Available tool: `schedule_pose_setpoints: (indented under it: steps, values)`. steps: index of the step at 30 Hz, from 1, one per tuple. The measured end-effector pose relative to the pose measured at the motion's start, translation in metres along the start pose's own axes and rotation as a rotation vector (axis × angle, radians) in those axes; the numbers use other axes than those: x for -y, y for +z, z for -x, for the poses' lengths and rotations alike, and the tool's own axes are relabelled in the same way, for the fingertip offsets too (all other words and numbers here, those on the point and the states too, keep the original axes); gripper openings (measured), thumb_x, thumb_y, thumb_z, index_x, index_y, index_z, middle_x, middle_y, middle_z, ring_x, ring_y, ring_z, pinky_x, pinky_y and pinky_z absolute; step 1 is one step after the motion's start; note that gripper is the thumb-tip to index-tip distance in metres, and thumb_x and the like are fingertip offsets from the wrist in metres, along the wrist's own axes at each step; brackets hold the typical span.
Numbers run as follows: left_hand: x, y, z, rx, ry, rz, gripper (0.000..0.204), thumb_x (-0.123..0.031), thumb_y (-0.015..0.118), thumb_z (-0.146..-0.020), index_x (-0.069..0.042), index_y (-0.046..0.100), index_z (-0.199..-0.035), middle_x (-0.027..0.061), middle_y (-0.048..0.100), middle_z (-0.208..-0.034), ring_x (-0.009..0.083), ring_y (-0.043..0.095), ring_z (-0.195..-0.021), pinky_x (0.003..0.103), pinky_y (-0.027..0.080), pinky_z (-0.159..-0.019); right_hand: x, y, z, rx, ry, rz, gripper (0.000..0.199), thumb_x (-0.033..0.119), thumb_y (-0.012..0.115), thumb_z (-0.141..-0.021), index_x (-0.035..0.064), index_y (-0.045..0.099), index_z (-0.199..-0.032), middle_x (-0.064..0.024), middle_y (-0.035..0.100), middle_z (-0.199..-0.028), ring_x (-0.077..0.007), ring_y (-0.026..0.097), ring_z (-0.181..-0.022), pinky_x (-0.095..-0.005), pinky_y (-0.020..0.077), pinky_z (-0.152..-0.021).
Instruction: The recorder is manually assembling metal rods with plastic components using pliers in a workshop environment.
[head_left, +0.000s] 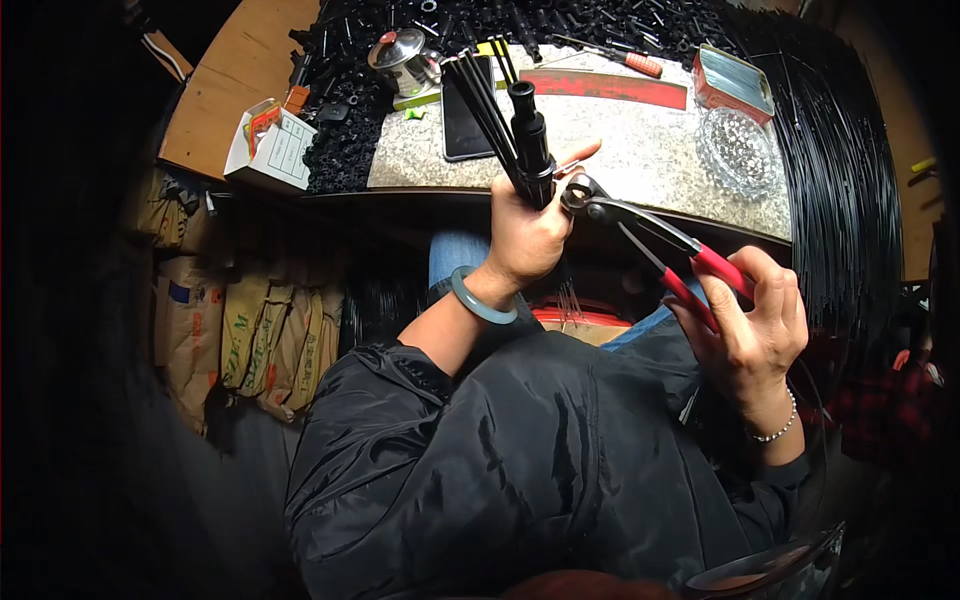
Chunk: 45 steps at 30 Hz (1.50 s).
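Observation:
My left hand is wrapped round a black shaft with a knobbed end and a bundle of thin black rods, which looks like an umbrella frame. It stands up out of the fist, the rods fanning to the left. In my right hand are pincers with red grips, their handles spread apart. The round metal head of the pincers is at the fingers of my left hand, beside the frame's lower end. What lies between the jaws is too small to make out.
On the stone-topped bench are a phone, a lidded metal cup, a red strip, a screwdriver, a tin and a glass dish. Black parts pile behind; long black rods hang right.

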<state>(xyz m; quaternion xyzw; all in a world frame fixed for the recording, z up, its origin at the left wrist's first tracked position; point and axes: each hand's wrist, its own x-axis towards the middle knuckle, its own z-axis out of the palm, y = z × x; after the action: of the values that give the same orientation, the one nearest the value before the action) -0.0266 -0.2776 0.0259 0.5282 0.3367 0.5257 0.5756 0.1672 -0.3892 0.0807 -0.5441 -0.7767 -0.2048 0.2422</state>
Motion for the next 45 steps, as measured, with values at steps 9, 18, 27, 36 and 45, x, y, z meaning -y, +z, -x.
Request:
schedule_pose_setpoints:
  steps: [9, 18, 27, 36, 45]
  values:
    - [0.000, -0.008, 0.010, 0.207, 0.136, -0.031, 0.033, 0.000, 0.049, -0.087, 0.013, 0.051, -0.118, -0.0052, 0.044, -0.065, -0.0004, 0.034, -0.052, 0.016, 0.026, -0.044, -0.011, 0.005, 0.015, 0.280, 0.026, -0.614, 0.019, 0.009, 0.064, -0.075, 0.0022, 0.048, -0.068, -0.0176, 0.060, -0.080, -0.0269, 0.057, -0.056, -0.0316, 0.0438, -0.049]
    - [0.001, -0.012, 0.009, 0.280, 0.189, -0.246, 0.036, 0.001, 0.047, -0.083, 0.009, 0.054, -0.117, -0.0060, 0.043, -0.064, 0.0013, 0.034, -0.054, 0.017, 0.027, -0.048, 0.012, 0.030, 0.037, 0.468, 0.287, -1.039, 0.062, 0.000, 0.067, -0.071, 0.0026, 0.038, -0.125, -0.0157, 0.052, -0.098, -0.0268, 0.055, -0.082, -0.0359, 0.0461, -0.074]
    - [0.002, -0.002, 0.012, 0.311, 0.088, -0.134, 0.035, 0.005, 0.046, -0.083, 0.011, 0.052, -0.118, -0.0063, 0.040, -0.062, 0.0014, 0.033, -0.053, 0.019, 0.024, -0.047, 0.001, 0.028, 0.031, 1.137, 0.600, -1.755, 0.060, 0.002, 0.070, -0.068, -0.0025, 0.041, -0.120, -0.0102, 0.057, -0.090, -0.0139, 0.059, -0.080, -0.0320, 0.0475, -0.067]
    - [0.002, 0.000, 0.015, 0.322, 0.121, -0.231, 0.031, -0.001, 0.051, -0.086, 0.007, 0.056, -0.116, -0.0075, 0.042, -0.061, 0.0006, 0.033, -0.054, 0.018, 0.025, -0.048, -0.001, 0.014, 0.010, 1.227, 0.675, -1.704, 0.060, 0.003, 0.071, -0.072, -0.0012, 0.039, -0.123, -0.0050, 0.051, -0.070, -0.0139, 0.061, -0.060, -0.0279, 0.0491, -0.054]
    - [0.001, -0.001, 0.013, 0.276, 0.090, -0.212, 0.035, 0.009, 0.047, -0.081, 0.006, 0.058, -0.114, -0.0075, 0.044, -0.063, -0.0009, 0.034, -0.051, 0.017, 0.024, -0.045, -0.005, 0.020, 0.019, 0.625, 0.236, -1.111, 0.051, 0.001, 0.047, -0.086, -0.0011, 0.033, -0.136, -0.0158, 0.054, -0.099, -0.0247, 0.054, -0.084, -0.0293, 0.0416, -0.083]
